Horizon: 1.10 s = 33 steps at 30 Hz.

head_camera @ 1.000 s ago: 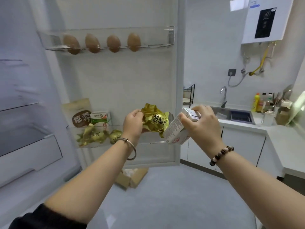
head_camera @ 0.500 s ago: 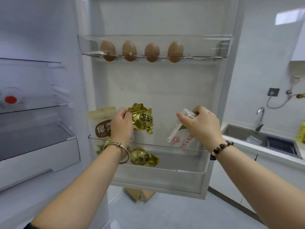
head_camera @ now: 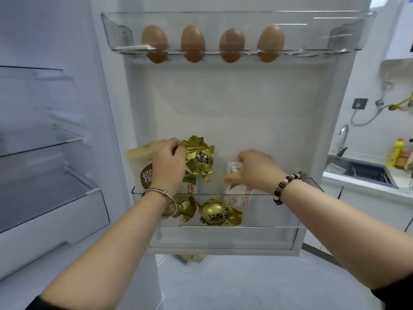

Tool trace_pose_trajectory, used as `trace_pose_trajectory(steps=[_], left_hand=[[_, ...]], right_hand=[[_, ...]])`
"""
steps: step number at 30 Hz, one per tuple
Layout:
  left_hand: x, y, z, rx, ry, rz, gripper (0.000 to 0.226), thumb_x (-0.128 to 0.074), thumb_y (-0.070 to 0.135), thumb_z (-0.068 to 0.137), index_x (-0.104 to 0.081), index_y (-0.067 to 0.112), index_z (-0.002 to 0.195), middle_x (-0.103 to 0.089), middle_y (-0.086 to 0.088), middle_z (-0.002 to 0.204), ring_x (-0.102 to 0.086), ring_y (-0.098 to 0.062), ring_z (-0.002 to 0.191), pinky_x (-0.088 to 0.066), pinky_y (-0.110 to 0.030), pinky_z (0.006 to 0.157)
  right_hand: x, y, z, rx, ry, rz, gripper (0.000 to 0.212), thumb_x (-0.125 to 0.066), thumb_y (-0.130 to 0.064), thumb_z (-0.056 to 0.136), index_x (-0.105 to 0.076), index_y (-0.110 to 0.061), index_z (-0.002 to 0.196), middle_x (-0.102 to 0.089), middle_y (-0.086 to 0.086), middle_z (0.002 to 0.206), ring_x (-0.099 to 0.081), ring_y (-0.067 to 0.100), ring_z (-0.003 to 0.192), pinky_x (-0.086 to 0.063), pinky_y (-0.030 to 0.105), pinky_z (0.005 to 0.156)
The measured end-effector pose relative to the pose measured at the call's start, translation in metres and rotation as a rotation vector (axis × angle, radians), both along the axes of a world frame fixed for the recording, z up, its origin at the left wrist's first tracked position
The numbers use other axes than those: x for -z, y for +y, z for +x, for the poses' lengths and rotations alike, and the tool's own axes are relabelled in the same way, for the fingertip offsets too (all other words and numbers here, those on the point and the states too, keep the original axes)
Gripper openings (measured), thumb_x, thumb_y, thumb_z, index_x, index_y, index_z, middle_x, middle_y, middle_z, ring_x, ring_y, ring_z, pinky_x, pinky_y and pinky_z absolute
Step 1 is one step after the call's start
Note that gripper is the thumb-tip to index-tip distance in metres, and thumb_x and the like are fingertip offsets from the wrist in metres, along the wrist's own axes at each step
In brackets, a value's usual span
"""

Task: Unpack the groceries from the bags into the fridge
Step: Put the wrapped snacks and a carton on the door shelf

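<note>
We pinch the gold foil packet (head_camera: pixel 200 161) in the curled fingers of the left hand (head_camera: pixel 168 166), poised above the lower door bin (head_camera: pixel 279 211), which lies directly beneath. The right hand (head_camera: pixel 257 170) grips the milk carton (head_camera: pixel 239 195) by its top; the carton stands upright in that bin.

This is a home kitchen. Above the left grip (head_camera: pixel 169 166) and the right grip (head_camera: pixel 257 170), four brown eggs (head_camera: pixel 193 42) sit in the top rack of an open fridge door (head_camera: pixel 234 108). Well right of the right grip, a white desk (head_camera: pixel 401 176) carries a steel sink (head_camera: pixel 366 173) with a tap (head_camera: pixel 344 135) and a yellow bottle (head_camera: pixel 394 156). A white wall heater (head_camera: pixel 400 30) hangs higher up.
</note>
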<state>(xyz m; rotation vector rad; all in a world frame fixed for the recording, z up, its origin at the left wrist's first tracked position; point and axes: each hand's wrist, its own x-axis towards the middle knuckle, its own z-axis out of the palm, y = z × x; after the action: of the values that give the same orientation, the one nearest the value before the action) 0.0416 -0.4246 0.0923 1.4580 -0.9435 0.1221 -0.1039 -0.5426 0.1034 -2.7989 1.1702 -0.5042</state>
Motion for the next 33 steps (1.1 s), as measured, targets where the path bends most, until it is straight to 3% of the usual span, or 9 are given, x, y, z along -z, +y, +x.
trace_pose_trajectory(steps=[5, 8, 13, 16, 19, 25, 30, 33], left_hand=[[0.007, 0.0, 0.009, 0.021, 0.17, -0.07, 0.031, -0.043, 0.01, 0.093, -0.042, 0.016, 0.063, -0.035, 0.005, 0.056, -0.03, -0.004, 0.045, -0.028, -0.018, 0.044], [0.01, -0.003, 0.017, 0.016, 0.31, -0.146, 0.026, -0.042, 0.013, 0.093, -0.046, 0.016, 0.068, -0.038, 0.003, 0.059, -0.036, -0.014, 0.056, -0.032, -0.028, 0.055], [0.01, -0.002, 0.015, 0.023, 0.358, -0.217, 0.032, -0.041, 0.013, 0.096, -0.045, 0.021, 0.064, -0.041, 0.007, 0.058, -0.038, -0.008, 0.053, -0.034, -0.027, 0.054], [0.008, -0.005, 0.018, 0.071, 0.487, -0.212, 0.029, -0.041, 0.017, 0.097, -0.053, 0.024, 0.071, -0.052, 0.004, 0.067, -0.052, -0.019, 0.069, -0.05, -0.04, 0.068], [0.007, -0.009, 0.022, 0.134, 0.586, -0.199, 0.027, -0.041, 0.016, 0.098, -0.056, 0.024, 0.076, -0.06, -0.002, 0.078, -0.058, -0.025, 0.081, -0.052, -0.05, 0.083], [0.006, -0.011, 0.027, 0.263, 0.722, -0.22, 0.027, -0.036, 0.009, 0.099, -0.056, 0.018, 0.084, -0.062, -0.003, 0.084, -0.061, -0.018, 0.077, -0.053, -0.032, 0.064], [0.005, -0.011, 0.027, 0.291, 0.779, -0.244, 0.027, -0.036, 0.008, 0.098, -0.057, 0.018, 0.084, -0.064, -0.003, 0.082, -0.062, -0.017, 0.074, -0.054, -0.035, 0.069], [0.004, -0.011, 0.026, 0.305, 0.772, -0.237, 0.026, -0.036, 0.008, 0.099, -0.056, 0.018, 0.085, -0.064, -0.002, 0.082, -0.063, -0.015, 0.071, -0.054, -0.033, 0.065]], right_hand=[[-0.006, 0.005, 0.004, -0.055, 0.102, 0.017, 0.042, -0.072, -0.043, 0.077, -0.059, -0.016, 0.105, -0.054, 0.001, 0.102, -0.05, 0.018, 0.083, -0.039, 0.028, 0.069], [-0.009, 0.006, 0.003, -0.037, 0.116, 0.023, 0.03, -0.069, -0.027, 0.083, -0.061, -0.015, 0.109, -0.06, 0.002, 0.106, -0.053, 0.017, 0.085, -0.04, 0.026, 0.069], [-0.002, 0.012, 0.014, 0.004, 0.013, 0.037, 0.031, -0.068, -0.02, 0.083, -0.059, -0.014, 0.112, -0.061, 0.003, 0.11, -0.056, 0.02, 0.092, -0.046, 0.03, 0.077], [0.004, 0.018, 0.023, -0.009, -0.044, 0.022, 0.037, -0.068, -0.02, 0.084, -0.054, -0.014, 0.118, -0.058, 0.004, 0.114, -0.055, 0.022, 0.1, -0.046, 0.03, 0.083], [0.01, 0.023, 0.032, -0.02, -0.093, -0.022, 0.032, -0.063, -0.019, 0.088, -0.056, -0.013, 0.118, -0.054, 0.004, 0.116, -0.053, 0.023, 0.101, -0.042, 0.027, 0.08], [0.007, 0.026, 0.04, -0.026, -0.122, -0.026, 0.034, -0.063, -0.017, 0.088, -0.058, -0.017, 0.122, -0.05, 0.003, 0.118, -0.052, 0.022, 0.104, -0.041, 0.026, 0.081], [0.012, 0.026, 0.04, -0.062, -0.235, -0.004, 0.024, -0.067, -0.017, 0.085, -0.061, -0.018, 0.108, -0.054, 0.001, 0.112, -0.053, 0.017, 0.092, -0.045, 0.027, 0.077], [0.009, 0.023, 0.037, -0.08, -0.191, 0.014, 0.026, -0.068, -0.018, 0.084, -0.059, -0.017, 0.109, -0.057, 0.0, 0.116, -0.057, 0.017, 0.094, -0.047, 0.027, 0.078]])
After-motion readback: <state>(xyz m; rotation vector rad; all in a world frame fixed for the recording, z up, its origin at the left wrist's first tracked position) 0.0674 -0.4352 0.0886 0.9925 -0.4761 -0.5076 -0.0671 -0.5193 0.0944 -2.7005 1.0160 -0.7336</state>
